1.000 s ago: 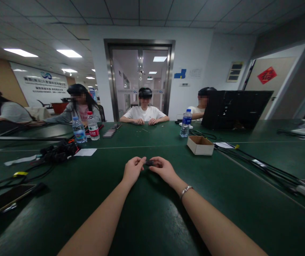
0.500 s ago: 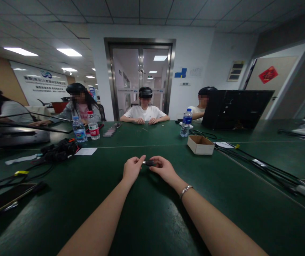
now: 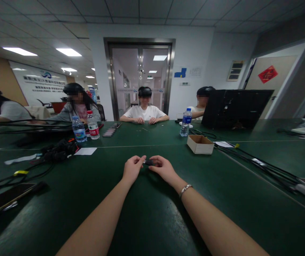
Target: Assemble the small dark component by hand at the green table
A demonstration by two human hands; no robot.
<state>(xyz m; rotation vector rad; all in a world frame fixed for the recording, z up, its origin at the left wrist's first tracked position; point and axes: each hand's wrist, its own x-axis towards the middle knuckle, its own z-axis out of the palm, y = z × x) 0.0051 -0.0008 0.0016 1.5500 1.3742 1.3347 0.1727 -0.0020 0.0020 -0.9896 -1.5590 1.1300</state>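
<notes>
Just above the green table (image 3: 147,213), my two hands meet around a small black object with a shiny metal end (image 3: 149,162); its exact kind is too small to make out. My left hand (image 3: 133,169) is closed, pinching the metal end between thumb and fingers. From the other side, my right hand (image 3: 164,169) is closed on the black body with bent fingers, which cover part of it. A silver bracelet (image 3: 185,190) circles my right wrist.
An open cardboard box (image 3: 200,146) and a bottle (image 3: 186,122) stand ahead on the right. Black cables (image 3: 264,167) run along the right side. Two bottles, a phone (image 3: 6,201) and dark gear (image 3: 60,151) lie leftward. Several people sit around the table.
My hands have barely moved; slightly less of the metal end shows between them. At the far left, a large dark flat item has shifted and looks blurred.
</notes>
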